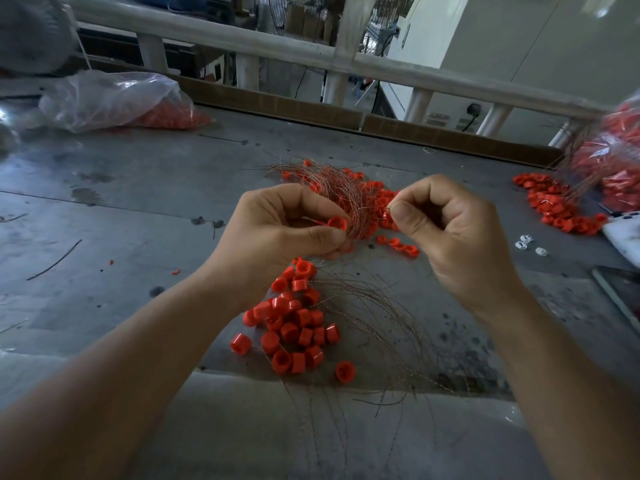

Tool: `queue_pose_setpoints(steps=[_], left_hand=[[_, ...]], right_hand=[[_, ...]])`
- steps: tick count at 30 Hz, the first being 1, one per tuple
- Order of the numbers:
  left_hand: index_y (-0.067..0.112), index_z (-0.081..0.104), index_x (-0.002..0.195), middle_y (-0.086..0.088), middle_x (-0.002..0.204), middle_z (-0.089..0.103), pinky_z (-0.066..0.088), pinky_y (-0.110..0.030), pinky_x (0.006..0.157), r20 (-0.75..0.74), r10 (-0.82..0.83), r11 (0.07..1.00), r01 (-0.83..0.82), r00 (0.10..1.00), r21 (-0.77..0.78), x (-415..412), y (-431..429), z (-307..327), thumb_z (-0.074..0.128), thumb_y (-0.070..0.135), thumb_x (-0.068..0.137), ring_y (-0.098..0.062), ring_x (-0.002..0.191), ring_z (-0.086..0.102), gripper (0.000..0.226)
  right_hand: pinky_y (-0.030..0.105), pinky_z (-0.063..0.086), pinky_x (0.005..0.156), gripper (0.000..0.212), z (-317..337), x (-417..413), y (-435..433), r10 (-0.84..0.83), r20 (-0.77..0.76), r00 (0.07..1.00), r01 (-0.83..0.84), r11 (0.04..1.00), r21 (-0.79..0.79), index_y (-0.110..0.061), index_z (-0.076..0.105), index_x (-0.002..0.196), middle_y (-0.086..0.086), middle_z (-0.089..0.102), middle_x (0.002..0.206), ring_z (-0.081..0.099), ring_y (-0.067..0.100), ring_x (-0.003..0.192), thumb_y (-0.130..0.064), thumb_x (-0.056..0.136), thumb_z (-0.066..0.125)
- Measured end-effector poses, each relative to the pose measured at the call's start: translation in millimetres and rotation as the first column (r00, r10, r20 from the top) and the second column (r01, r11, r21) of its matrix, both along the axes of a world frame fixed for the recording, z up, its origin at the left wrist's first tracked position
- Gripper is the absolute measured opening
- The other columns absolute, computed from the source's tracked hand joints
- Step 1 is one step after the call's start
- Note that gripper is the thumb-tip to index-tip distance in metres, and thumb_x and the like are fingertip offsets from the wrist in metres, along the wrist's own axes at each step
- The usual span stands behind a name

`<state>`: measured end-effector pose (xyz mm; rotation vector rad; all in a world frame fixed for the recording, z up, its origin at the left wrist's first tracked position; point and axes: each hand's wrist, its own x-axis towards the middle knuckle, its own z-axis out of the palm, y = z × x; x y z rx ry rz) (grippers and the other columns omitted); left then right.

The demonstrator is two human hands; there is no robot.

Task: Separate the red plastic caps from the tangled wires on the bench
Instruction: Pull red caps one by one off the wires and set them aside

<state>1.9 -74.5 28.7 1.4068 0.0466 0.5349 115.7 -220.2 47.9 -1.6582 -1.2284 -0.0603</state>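
Observation:
My left hand [287, 226] pinches a red cap [337, 223] together with the base of a tangled bundle of thin copper-coloured wires [341, 194] held above the bench. My right hand [446, 230] is curled, its thumb and forefinger pinching a wire end near the bundle's right side. Under my hands lies a pile of loose red caps [294, 323] on the grey bench [121, 209]. Loose wires [377, 327] curve beside that pile. More caps still caught in wires [377, 199] lie behind the bundle.
A clear plastic bag [114, 98] with red caps lies at the back left. At the right, another bag [613, 157] spills caps [557, 206] and wires. Small white pieces [524, 241] and a flat dark object [620, 292] sit near the right edge. A white railing [311, 50] runs behind the bench.

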Motion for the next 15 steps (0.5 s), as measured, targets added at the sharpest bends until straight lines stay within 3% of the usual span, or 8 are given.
queue_pose_setpoints(steps=[3, 7, 11, 15], left_hand=[[0.014, 0.063, 0.06, -0.007, 0.065, 0.067, 0.052, -0.021, 0.051, -0.031, 0.042, 0.997, -0.04, 0.999, 0.064, 0, -1, -1, 0.084, 0.007, 0.05, -0.015, 0.053, 0.062, 0.024], [0.017, 0.066, 0.072, -0.002, 0.07, 0.067, 0.055, -0.022, 0.06, -0.031, 0.083, 0.989, -0.078, 0.996, 0.127, 1, -3, -1, 0.076, 0.025, 0.043, -0.016, 0.063, 0.064, 0.032], [0.015, 0.068, 0.081, -0.001, 0.078, 0.072, 0.053, -0.018, 0.067, -0.008, 0.045, 0.992, -0.044, 0.999, 0.119, 2, -4, -1, 0.071, 0.013, 0.053, -0.013, 0.075, 0.069, 0.029], [0.015, 0.068, 0.079, 0.001, 0.077, 0.072, 0.053, -0.016, 0.067, 0.033, 0.028, 0.991, -0.032, 0.999, 0.128, 2, -5, -1, 0.07, 0.009, 0.055, -0.011, 0.074, 0.069, 0.025]], right_hand=[[0.008, 0.04, 0.06, 0.013, -2, -5, 2, 0.047, -0.031, 0.998, -0.047, 0.999, 0.007, -0.026, 0.056, 0.075, -0.013, 0.056, 0.07, 0.052, -0.003, 0.064, -0.018, 0.084, 0.058], [0.008, 0.038, 0.06, 0.012, -6, -12, 6, 0.084, -0.045, 0.995, -0.084, 0.996, -0.006, -0.025, 0.056, 0.074, -0.014, 0.053, 0.067, 0.051, -0.003, 0.063, -0.017, 0.083, 0.056], [0.009, 0.039, 0.062, 0.012, -8, -15, 8, 0.077, -0.058, 0.995, -0.077, 0.997, 0.001, -0.025, 0.056, 0.073, -0.013, 0.055, 0.068, 0.052, -0.001, 0.065, -0.018, 0.083, 0.056], [0.009, 0.039, 0.061, 0.012, -10, -16, 10, 0.054, -0.026, 0.998, -0.055, 0.998, -0.036, -0.028, 0.055, 0.073, -0.013, 0.054, 0.07, 0.051, -0.001, 0.065, -0.021, 0.083, 0.056]])
